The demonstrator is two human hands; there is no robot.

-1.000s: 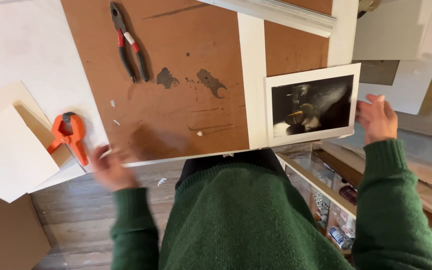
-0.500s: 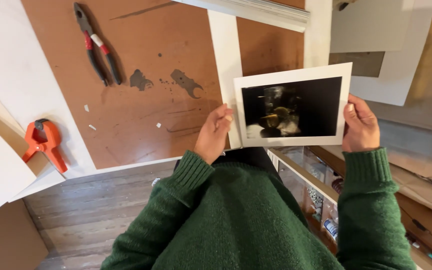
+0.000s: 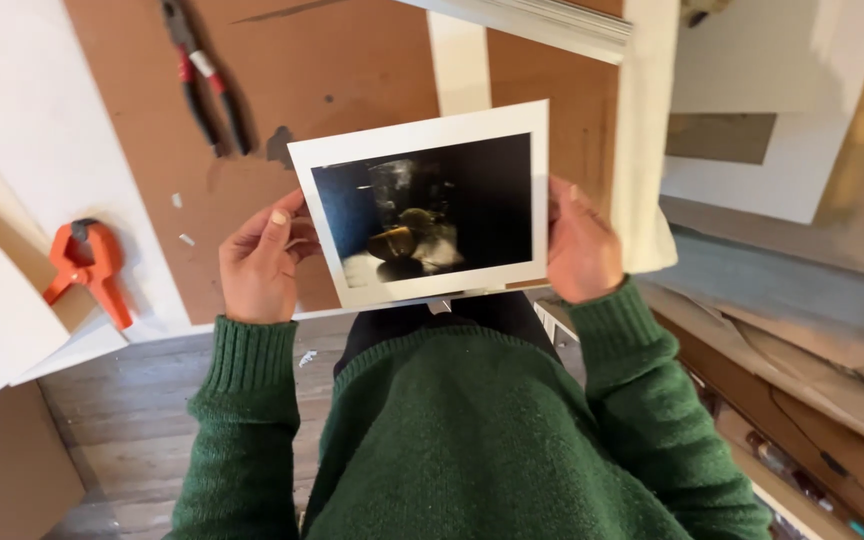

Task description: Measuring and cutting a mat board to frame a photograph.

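I hold a photo print (image 3: 427, 205) with a wide white border and a dark picture of a glass and yellow objects. It hangs in the air in front of my chest, above the edge of the brown board (image 3: 352, 80). My left hand (image 3: 262, 260) grips its left edge, thumb on the front. On the print's right edge my right hand (image 3: 580, 245) is closed. Both arms wear green knitted sleeves.
Red-handled pliers (image 3: 204, 78) lie on the brown board at the top left. An orange spring clamp (image 3: 87, 268) sits on white sheets (image 3: 12, 150) at the left. White strips (image 3: 647, 130) cross the board. Crumpled brown paper (image 3: 802, 340) lies at the right, wooden floor (image 3: 122, 420) below.
The print was lifted off the board's right part and brought to the middle, closer to me. My left hand came over from the left and took hold of its edge.
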